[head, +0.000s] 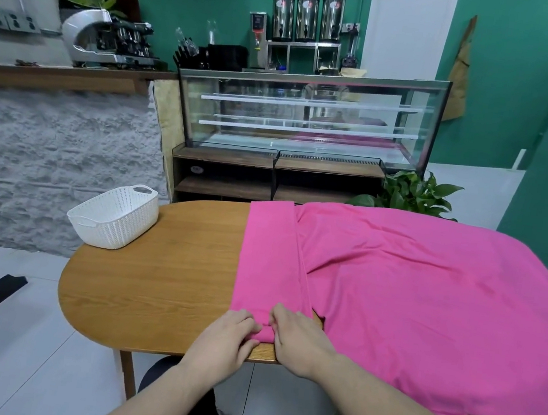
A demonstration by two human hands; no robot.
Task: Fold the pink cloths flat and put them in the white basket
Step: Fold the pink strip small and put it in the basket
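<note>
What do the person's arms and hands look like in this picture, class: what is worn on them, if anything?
Both forearms are bare, with no sleeves in view. The left hand and right hand wear no gloves, and no rings, watch or bracelets show on fingers or wrists.

On the surface (166, 284) the basket (114, 217) stands at the far left edge, the folded cloth strip (269, 262) runs down the middle, the spread cloth (426, 302) lies to its right, overhanging the right edge, and both hands (267, 334) rest on the strip's near end.
</note>
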